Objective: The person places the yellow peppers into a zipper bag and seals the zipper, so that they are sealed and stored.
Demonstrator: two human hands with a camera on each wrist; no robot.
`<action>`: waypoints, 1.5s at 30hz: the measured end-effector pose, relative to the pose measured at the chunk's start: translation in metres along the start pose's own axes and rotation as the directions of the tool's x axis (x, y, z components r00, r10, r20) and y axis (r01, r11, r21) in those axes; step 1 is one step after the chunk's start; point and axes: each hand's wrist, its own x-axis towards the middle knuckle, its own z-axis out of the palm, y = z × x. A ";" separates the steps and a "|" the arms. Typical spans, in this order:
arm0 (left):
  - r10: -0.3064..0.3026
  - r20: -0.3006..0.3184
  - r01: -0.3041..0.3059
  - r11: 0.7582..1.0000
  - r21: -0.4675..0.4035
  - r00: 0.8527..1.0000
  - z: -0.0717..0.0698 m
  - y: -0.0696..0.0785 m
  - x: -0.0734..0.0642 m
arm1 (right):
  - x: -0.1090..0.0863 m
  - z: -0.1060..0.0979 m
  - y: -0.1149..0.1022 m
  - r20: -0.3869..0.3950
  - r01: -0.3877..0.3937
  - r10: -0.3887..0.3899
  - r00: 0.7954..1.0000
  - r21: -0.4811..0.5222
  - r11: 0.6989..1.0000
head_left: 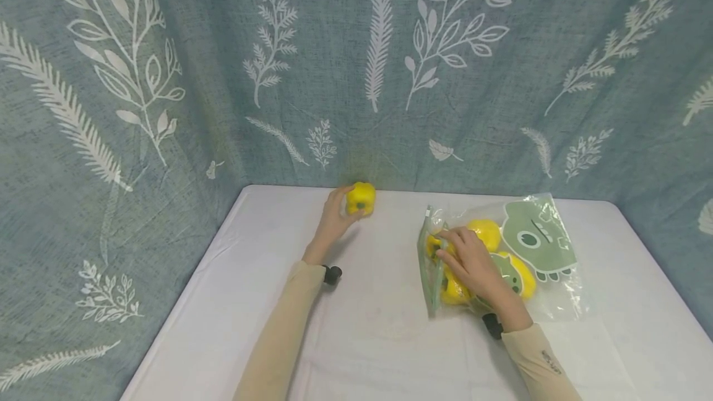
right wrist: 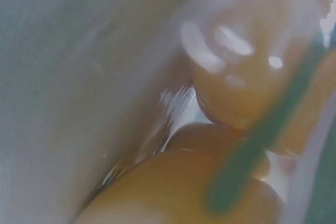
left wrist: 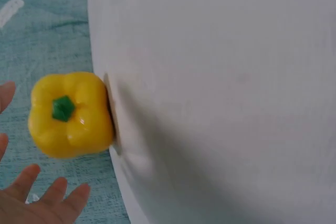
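Upper centre of the head view: left hand [head_left: 334, 215], fingers spread, beside a yellow pepper [head_left: 361, 198]; wrist view shows its green stem. Centre right: right hand [head_left: 470, 262] pinches the dinosaur-printed bag [head_left: 537, 237] of peppers. No legible writing.

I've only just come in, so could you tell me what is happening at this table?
A person works at a white table. The left hand reaches a loose yellow pepper at the far edge, fingers spread beside it. The right hand rests on the mouth of a clear zip bag holding more yellow peppers.
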 end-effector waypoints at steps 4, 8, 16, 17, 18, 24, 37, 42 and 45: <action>-0.020 0.040 0.020 1.000 0.008 0.999 0.000 -0.004 0.005 | 0.000 0.000 -0.001 0.004 -0.005 0.005 1.000 0.009 1.000; -0.046 0.070 0.045 0.999 0.010 0.997 0.001 -0.007 0.009 | 0.001 0.000 -0.001 0.011 -0.012 0.011 1.000 0.009 1.000; -0.055 0.060 0.052 0.997 0.049 0.997 0.007 -0.013 0.016 | 0.002 0.000 -0.002 0.021 -0.021 0.021 1.000 0.016 1.000; -0.062 0.056 0.060 0.997 0.049 0.997 0.007 -0.012 0.017 | 0.002 0.000 -0.002 0.021 -0.021 0.021 1.000 0.016 1.000; -0.062 0.049 0.059 0.997 0.048 0.997 0.008 -0.012 0.018 | 0.002 -0.001 -0.003 0.022 -0.021 0.021 1.000 0.014 1.000; -0.040 -0.001 0.040 0.998 0.039 0.999 0.010 -0.012 0.020 | 0.003 -0.002 -0.004 0.018 -0.021 0.020 1.000 0.015 1.000; -0.114 -0.026 0.115 0.993 0.031 0.993 0.015 -0.012 0.020 | 0.002 -0.003 -0.003 0.027 -0.030 0.030 0.999 0.009 1.000; -0.120 -0.038 0.122 0.992 0.036 0.992 0.015 -0.012 0.018 | 0.002 -0.004 -0.003 0.029 -0.031 0.031 0.999 0.009 0.999; -0.119 -0.047 0.121 0.992 0.045 0.992 0.015 -0.012 0.017 | 0.002 -0.004 -0.003 0.030 -0.034 0.034 0.999 0.006 0.999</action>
